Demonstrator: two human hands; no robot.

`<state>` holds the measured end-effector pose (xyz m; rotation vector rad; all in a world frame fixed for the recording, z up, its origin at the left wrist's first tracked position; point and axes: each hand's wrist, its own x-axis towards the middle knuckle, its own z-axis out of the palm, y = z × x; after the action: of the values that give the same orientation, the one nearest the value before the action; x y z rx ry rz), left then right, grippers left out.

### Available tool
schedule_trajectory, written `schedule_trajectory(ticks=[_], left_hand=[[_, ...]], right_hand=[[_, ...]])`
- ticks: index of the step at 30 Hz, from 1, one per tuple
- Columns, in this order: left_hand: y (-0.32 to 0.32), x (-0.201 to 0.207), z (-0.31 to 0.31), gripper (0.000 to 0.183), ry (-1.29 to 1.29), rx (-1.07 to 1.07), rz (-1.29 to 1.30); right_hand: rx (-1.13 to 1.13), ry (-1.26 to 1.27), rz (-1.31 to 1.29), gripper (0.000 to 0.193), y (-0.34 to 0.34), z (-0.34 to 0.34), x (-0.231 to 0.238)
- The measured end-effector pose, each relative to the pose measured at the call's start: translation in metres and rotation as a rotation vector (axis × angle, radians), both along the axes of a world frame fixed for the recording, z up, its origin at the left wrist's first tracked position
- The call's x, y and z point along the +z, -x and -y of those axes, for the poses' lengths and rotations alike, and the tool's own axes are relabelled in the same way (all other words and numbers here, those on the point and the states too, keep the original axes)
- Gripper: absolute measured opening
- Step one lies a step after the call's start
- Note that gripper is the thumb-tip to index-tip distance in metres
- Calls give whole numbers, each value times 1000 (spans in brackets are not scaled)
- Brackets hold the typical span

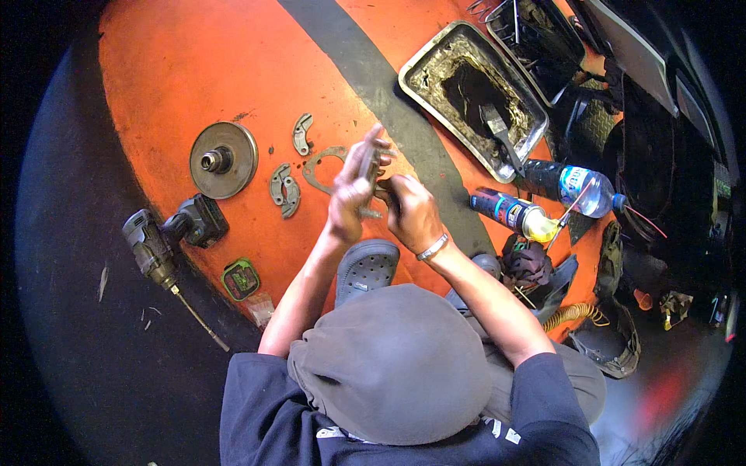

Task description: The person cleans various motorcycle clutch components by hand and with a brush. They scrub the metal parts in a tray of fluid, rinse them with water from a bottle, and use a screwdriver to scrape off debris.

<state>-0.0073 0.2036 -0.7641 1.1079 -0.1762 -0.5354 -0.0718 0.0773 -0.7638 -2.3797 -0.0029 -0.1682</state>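
Note:
My left hand is wrapped round a grey metal plate with short pins, held on edge and slightly smeared by motion. Close against its right side is my right hand, fingers curled in a pinch; whatever they hold is hidden. Beyond my left hand lies a flat metal ring plate with lobes. Curved clutch shoes lie near it, one farther off and a pair nearer. To their left a round metal pulley disc rests with its hub up.
A cordless impact driver and a small green-and-black case lie at the left. On the right are an oily metal tray with a brush, a spray can, a plastic bottle and a dark rag.

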Motion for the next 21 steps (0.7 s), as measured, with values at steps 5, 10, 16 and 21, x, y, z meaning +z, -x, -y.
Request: schedule_trajectory(ticks=[5,10,16,21], left_hand=[[7,-23,-10,90,180,66,-216],[13,-29,-14,96,-320,31,908],[13,-17,-12,81,465,155,-413],[2,-10,-8,83,557,88,-396]], right_hand=[[-54,-166,-294,11,-9,1,10],[-231,-530,-367,9,-1,3,3],[290,180,97,28,1,26,12],[-202,-497,-109,13,12,4,11]])
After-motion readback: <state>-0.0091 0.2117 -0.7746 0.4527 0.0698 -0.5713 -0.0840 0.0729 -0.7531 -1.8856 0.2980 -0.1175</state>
